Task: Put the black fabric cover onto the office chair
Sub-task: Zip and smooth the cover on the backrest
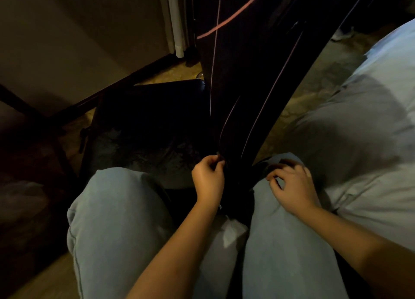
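Observation:
The black fabric cover (244, 78), marked with thin pale seam lines, stretches up over the tall chair back in front of me and narrows down between my knees. The office chair's dark seat (146, 123) lies to its left. My left hand (208, 179) pinches the cover's lower left edge between thumb and fingers. My right hand (292, 186) rests on my right knee, its fingers curled over the cover's lower right edge. The dim light hides the fabric's bottom hem.
White bedding (370, 123) fills the right side. A pale wall (78, 40) and a light curtain (177, 29) stand behind at the left, and an orange cable (233, 15) crosses the chair back. Dark furniture (27, 154) stands at the far left on the tan floor.

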Tool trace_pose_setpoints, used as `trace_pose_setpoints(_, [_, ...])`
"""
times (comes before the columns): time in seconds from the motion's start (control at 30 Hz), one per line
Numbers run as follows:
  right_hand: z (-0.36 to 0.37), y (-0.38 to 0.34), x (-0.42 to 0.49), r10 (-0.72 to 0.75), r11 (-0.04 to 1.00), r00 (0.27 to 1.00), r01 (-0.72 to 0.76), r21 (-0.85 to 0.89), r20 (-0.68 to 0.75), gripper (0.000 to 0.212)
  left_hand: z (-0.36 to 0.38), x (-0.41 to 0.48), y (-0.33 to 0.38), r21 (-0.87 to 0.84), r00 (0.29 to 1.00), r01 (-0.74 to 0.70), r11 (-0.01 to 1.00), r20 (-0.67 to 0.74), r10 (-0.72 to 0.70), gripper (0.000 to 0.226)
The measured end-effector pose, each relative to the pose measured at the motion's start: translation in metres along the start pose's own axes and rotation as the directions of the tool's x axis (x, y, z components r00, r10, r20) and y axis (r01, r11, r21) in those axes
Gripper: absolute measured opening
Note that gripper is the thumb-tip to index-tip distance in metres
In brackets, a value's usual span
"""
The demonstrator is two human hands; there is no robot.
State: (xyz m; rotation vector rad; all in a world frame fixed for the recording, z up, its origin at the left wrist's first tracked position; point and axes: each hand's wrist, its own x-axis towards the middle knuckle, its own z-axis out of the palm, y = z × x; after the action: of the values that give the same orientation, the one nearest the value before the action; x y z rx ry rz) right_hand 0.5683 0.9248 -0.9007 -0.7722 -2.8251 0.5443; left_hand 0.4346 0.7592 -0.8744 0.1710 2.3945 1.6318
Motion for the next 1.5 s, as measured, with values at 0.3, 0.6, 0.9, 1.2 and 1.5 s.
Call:
trace_pose_setpoints(0.3, [0.0,0.001,0.003,0.02,1.0,0.999,-0.02,-0.012,-0.027,0.043,0.028,0.002,-0.014,0.141,0.997,-0.036,0.989,0.07,0.026,0.013])
trace_pose_setpoints(0.6, [0.0,0.003,0.002,0.005,0.999,1.0,-0.005,-0.045,0.003,0.044,0.027,0.003,-0.039,0.449,0.968,-0.201,0.87,0.227,0.106,0.02])
trace_pose_setpoints(0.9, [0.003,0.004,0.0,0.009,0.998,1.0,-0.009,-0.065,-0.012,0.039,0.03,-0.005,-0.023,0.188,0.992,-0.125,0.974,0.034,0.12,0.025])
trace_pose_setpoints(1.2, [0.002,-0.001,0.005,0.008,0.996,1.0,-0.009,-0.086,-0.008,0.042,0.042,0.004,-0.045,0.379,0.954,-0.299,0.876,0.111,0.278,0.018])
trace_pose_setpoints(1.5, [0.002,0.0,0.004,0.022,0.995,1.0,-0.022,-0.1,-0.005,0.042,0.038,0.015,-0.051,0.395,0.979,-0.192,0.899,0.137,0.149,0.017])
